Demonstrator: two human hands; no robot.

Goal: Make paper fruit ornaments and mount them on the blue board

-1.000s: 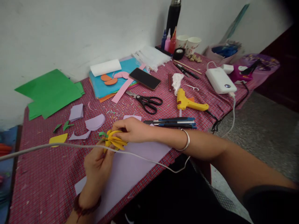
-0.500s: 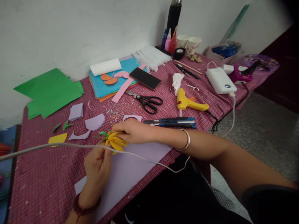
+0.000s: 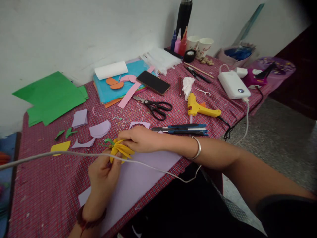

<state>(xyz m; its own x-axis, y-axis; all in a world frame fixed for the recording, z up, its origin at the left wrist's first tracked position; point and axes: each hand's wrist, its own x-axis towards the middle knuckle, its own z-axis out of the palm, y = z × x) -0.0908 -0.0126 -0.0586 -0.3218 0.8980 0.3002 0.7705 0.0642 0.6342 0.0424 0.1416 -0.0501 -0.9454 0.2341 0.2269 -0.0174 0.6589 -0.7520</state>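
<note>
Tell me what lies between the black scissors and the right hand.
Head view: a lilac paper offcut lies on the checked cloth between the scissors and the right hand, which pinches the yellow paper flower.

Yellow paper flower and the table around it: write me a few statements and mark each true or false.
1. The left hand and the right hand both hold the yellow paper flower. True.
2. The scissors are in the right hand. False: they lie on the tablecloth beyond the hands.
3. The yellow glue gun lies right of the scissors. True.
4. The phone stands against the wall. False: it lies flat, partly on the blue paper.
5. A white cable crosses in front of the flower. True.
</note>
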